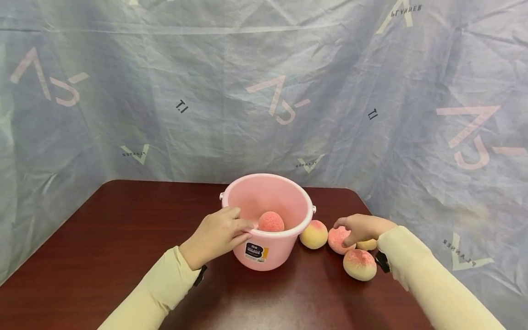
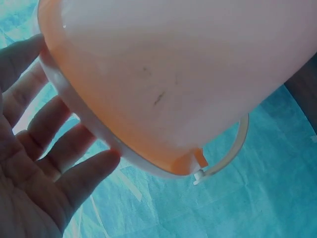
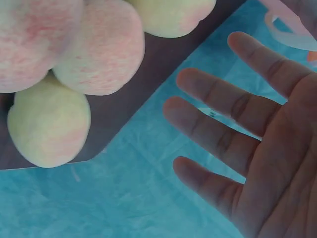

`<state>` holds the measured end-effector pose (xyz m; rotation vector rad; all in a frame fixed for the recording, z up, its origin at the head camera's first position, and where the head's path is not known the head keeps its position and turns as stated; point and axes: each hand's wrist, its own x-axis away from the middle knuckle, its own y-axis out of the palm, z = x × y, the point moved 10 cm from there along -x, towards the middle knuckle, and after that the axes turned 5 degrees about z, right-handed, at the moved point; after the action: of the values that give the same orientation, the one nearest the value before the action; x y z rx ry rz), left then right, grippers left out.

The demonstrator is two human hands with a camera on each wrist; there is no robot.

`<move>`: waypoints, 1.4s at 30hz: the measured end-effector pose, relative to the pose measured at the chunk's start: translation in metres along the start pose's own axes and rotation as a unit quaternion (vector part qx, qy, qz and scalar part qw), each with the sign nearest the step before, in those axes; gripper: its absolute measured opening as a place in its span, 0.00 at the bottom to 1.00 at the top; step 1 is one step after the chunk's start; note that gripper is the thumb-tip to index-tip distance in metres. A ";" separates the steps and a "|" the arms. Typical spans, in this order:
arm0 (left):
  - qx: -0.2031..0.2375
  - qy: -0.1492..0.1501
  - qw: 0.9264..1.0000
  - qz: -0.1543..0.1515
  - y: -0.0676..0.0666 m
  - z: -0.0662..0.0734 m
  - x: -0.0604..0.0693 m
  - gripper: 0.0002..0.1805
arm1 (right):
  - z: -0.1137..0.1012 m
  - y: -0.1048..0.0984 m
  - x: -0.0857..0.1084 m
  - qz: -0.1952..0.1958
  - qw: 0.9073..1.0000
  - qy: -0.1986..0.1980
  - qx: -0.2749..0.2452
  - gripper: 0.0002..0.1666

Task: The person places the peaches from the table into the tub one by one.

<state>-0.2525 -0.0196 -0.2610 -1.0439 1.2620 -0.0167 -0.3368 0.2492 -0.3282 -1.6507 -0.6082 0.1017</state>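
A pink bucket (image 1: pixel 270 250) stands on the table with one reddish peach (image 1: pixel 271 221) inside. My left hand (image 1: pixel 218 233) holds the near-left part of its rim; in the left wrist view the thumb lies against the rim and the other fingertips pass behind it. To the bucket's right, my right hand (image 1: pixel 363 227) hovers at a pink peach (image 1: pixel 339 240), its fingers spread and holding nothing in the right wrist view. A yellow peach (image 1: pixel 313 235) sits beside the bucket. Another peach (image 1: pixel 360 266) lies nearer me, and one more yellow peach (image 1: pixel 367 244) is partly hidden under the right hand.
The dark red-brown table (image 1: pixel 123 238) extends left of the bucket. A grey-blue printed sheet (image 1: pixel 214 101) hangs behind the table and along both sides. The bucket's pale handle (image 2: pixel 237 148) hangs down in the left wrist view.
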 end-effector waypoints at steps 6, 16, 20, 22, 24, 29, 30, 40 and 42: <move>-0.013 0.001 1.000 0.002 0.000 -0.002 0.000 0.09 | 0.020 0.014 0.004 -0.009 0.999 0.026 -0.030 0.33; -0.015 0.041 0.998 0.052 -0.002 0.002 0.005 0.10 | 0.048 0.045 0.006 -0.006 0.998 0.030 -0.054 0.28; -0.010 0.053 0.996 0.068 -0.002 0.004 0.008 0.10 | 0.051 0.055 0.005 -0.002 0.998 0.023 -0.066 0.26; -0.006 0.064 0.994 0.085 -0.002 0.006 0.011 0.10 | 0.051 0.057 0.005 0.004 0.997 0.017 -0.069 0.25; -0.002 0.077 0.991 0.106 -0.003 0.008 0.015 0.09 | 0.051 0.059 0.004 0.009 0.997 0.012 -0.070 0.24; 0.001 0.093 0.983 0.160 -0.004 0.010 0.024 0.16 | 0.050 0.064 0.004 0.013 0.998 -0.002 -0.062 0.25; 0.001 0.093 0.982 0.167 -0.004 0.010 0.025 0.18 | 0.049 0.065 0.004 0.013 0.998 -0.006 -0.061 0.26; 0.005 0.074 0.984 0.160 -0.002 0.006 0.024 0.23 | 0.051 0.068 0.005 0.019 0.998 -0.014 -0.060 0.31; 0.006 0.065 0.986 0.153 -0.001 0.005 0.024 0.23 | 0.051 0.070 0.005 0.021 0.998 -0.015 -0.064 0.32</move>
<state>-0.2396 -0.0294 -0.2791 -0.8396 1.5298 0.1443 -0.3304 0.2936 -0.4020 -1.7884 -0.6140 0.1203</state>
